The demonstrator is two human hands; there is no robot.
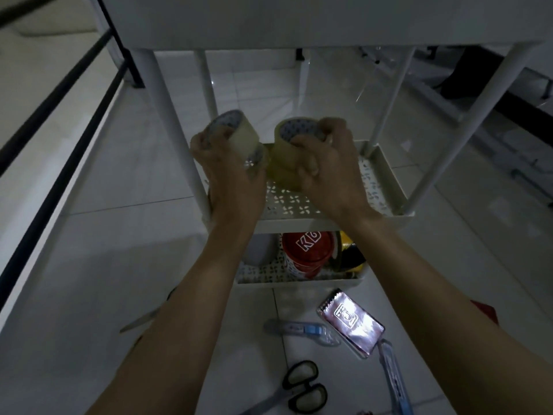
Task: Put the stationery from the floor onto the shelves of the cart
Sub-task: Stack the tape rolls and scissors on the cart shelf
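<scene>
Fingers of both hands were clamped on tape rolls over the cart's middle shelf; lower shelf part-loaded, but scissors, notepad and pens lay on the floor.

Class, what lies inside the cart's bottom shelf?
In the bottom shelf: a red tin, a yellow-and-black tape roll and a pale grey object. The middle shelf covers whatever lies farther back.
</scene>
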